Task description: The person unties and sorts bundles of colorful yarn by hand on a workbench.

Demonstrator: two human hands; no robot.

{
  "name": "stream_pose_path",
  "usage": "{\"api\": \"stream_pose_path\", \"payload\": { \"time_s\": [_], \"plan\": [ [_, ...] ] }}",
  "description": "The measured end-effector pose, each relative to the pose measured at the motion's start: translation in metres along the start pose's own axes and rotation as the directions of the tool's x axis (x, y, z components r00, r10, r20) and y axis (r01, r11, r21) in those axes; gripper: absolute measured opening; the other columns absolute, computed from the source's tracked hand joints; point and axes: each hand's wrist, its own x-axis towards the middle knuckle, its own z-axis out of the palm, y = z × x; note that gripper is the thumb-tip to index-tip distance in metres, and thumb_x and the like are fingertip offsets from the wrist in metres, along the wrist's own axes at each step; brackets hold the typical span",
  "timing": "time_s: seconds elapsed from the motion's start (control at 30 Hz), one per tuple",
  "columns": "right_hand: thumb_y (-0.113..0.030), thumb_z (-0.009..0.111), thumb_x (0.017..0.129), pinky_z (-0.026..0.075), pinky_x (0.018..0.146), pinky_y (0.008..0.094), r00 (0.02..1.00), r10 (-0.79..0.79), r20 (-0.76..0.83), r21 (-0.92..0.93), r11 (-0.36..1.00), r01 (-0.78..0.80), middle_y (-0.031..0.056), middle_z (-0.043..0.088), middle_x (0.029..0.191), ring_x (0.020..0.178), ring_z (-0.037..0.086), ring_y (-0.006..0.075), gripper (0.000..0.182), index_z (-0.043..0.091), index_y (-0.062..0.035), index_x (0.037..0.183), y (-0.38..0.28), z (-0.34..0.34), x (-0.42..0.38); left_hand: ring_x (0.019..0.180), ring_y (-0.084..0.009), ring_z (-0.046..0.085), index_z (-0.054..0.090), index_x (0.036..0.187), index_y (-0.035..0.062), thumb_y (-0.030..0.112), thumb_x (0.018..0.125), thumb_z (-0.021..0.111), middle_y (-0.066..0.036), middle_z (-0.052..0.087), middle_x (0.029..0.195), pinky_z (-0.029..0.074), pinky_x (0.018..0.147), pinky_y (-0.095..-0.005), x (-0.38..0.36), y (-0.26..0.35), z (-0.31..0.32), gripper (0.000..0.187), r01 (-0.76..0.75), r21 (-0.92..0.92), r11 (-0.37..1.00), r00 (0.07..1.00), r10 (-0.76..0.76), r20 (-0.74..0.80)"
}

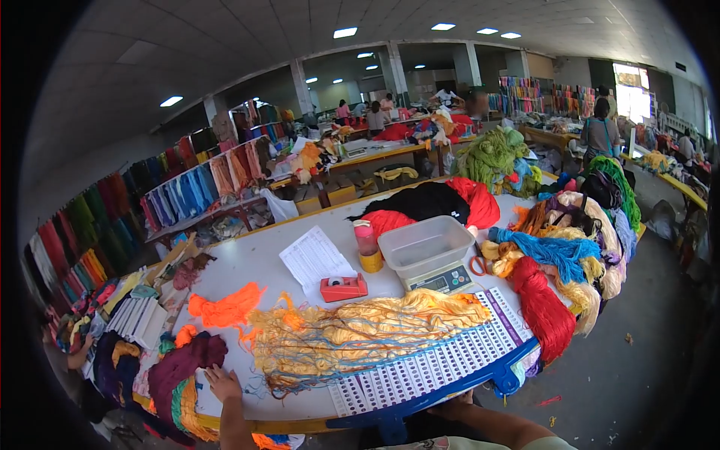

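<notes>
My left hand (223, 382) lies on the white tabletop with its fingers stretched out, the tips close to a maroon yarn hank (184, 364). My right hand (454, 405) is low at the front edge, beside the blue metal bar (450, 388); its fingers are hidden, so its grip does not show. Between and beyond the hands spreads a pale yellow yarn hank (375, 322) with blue and brown strands. Part of it covers a printed sheet with rows of dark dots (420, 375). Bright orange yarn (225, 305) lies at its left end.
Behind the yellow hank stand a red tape dispenser (343, 288), a digital scale (442, 280) bearing a clear plastic tub (426, 251), and a pink-capped jar (365, 238). A paper form (316, 259) lies nearby. Red yarn (540, 307) and other hanks crowd the right side. People work farther back.
</notes>
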Motion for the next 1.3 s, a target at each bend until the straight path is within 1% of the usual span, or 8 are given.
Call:
{"api": "stream_pose_path", "payload": {
  "time_s": [0.2,0.23,0.33,0.43,0.53,0.6,1.13,1.3],
  "plan": [
    [-0.054,0.031,0.095,-0.007,0.105,0.0732,0.949,-0.204,0.239,-0.169,0.954,0.247,0.0114,-0.005,0.161,0.146,-0.012,0.0385,0.071,0.007,-0.0213,0.154,-0.026,-0.008,-0.003,0.144,-0.0378,0.017,0.021,0.149,0.0036,0.039,0.092,0.053,-0.022,0.018,0.155,0.026,0.113,-0.0489,-0.006,-0.003,0.012,0.075,0.165,0.023,0.986,0.986,-0.166,0.018],
    [-0.043,0.035,0.095,-0.003,0.102,0.0762,0.926,-0.353,0.138,-0.258,0.89,0.377,0.0179,0.018,0.157,0.144,0.007,0.0465,0.063,0.024,-0.0161,0.151,-0.034,-0.008,-0.015,0.144,-0.0379,0.017,0.02,0.15,0.0033,0.04,0.092,0.052,-0.023,0.018,0.155,0.025,0.114,-0.0485,-0.007,-0.005,0.011,0.075,0.135,0.003,0.991,0.99,-0.135,0.029],
    [-0.035,0.043,0.091,0.011,0.106,0.0698,0.898,-0.357,0.258,-0.454,0.776,0.438,0.0179,0.04,0.147,0.141,0.027,0.04,0.058,0.041,-0.0096,0.143,-0.066,0.031,-0.023,0.144,-0.0384,0.017,0.018,0.15,0.0028,0.041,0.093,0.051,-0.025,0.017,0.155,0.021,0.115,-0.0479,-0.021,-0.009,0.01,0.077,0.051,-0.037,0.998,0.996,-0.048,0.075],
    [-0.026,0.048,0.087,0.031,0.101,0.0613,0.721,-0.539,0.435,-0.209,0.718,0.664,0.0162,0.063,0.122,0.121,0.054,0.0352,0.041,0.065,-0.0059,0.118,-0.063,0.157,0.015,0.145,-0.0379,0.014,0.015,0.151,0.0035,0.045,0.094,0.045,-0.023,0.015,0.156,0.017,0.116,-0.0487,-0.033,-0.01,-0.001,0.077,-0.03,-0.017,0.999,0.989,0.032,0.147],
    [-0.022,0.05,0.086,0.042,0.091,0.0526,0.683,-0.665,0.302,-0.129,0.681,0.721,0.0108,0.071,0.101,0.098,0.066,0.0285,0.028,0.073,-0.0087,0.096,-0.071,0.019,-0.063,0.146,-0.0367,0.011,0.013,0.151,0.0035,0.049,0.096,0.037,-0.021,0.013,0.157,0.014,0.117,-0.0482,-0.038,-0.018,-0.006,0.076,-0.114,-0.02,0.993,0.95,0.114,0.291],
    [-0.021,0.052,0.084,0.041,0.092,0.0518,0.68,-0.723,0.126,-0.104,0.672,0.733,0.0103,0.071,0.097,0.098,0.066,0.0253,0.025,0.073,-0.0122,0.094,-0.07,0.005,-0.079,0.146,-0.035,0.009,0.014,0.152,0.0067,0.053,0.097,0.029,-0.018,0.011,0.158,0.01,0.117,-0.0505,-0.046,-0.011,-0.023,0.073,-0.138,0.016,0.99,0.923,0.122,0.364],
    [-0.021,0.054,0.078,0.04,0.09,0.0491,0.567,-0.823,0.032,-0.371,0.517,0.772,0.0102,0.066,0.082,0.089,0.062,0.026,0.022,0.071,-0.0077,0.08,-0.059,0.049,-0.09,0.146,-0.0336,0.011,0.028,0.15,0.0106,0.057,0.097,0.029,-0.016,0.016,0.158,0.01,0.117,-0.0529,-0.103,-0.013,-0.046,0.07,-0.188,-0.055,0.981,0.943,0.196,0.271],
    [-0.02,0.054,0.076,0.041,0.086,0.0475,0.652,-0.749,0.116,-0.446,0.547,0.708,0.0107,0.066,0.082,0.087,0.062,0.0254,0.021,0.07,-0.0059,0.078,-0.063,0.041,-0.086,0.126,-0.0342,0.045,0.048,0.135,0.006,0.048,0.093,0.048,-0.021,0.049,0.135,0.034,0.106,-0.0485,-0.062,-0.031,-0.076,0.059,-0.359,-0.066,0.931,0.851,0.355,0.386]
  ]
}}
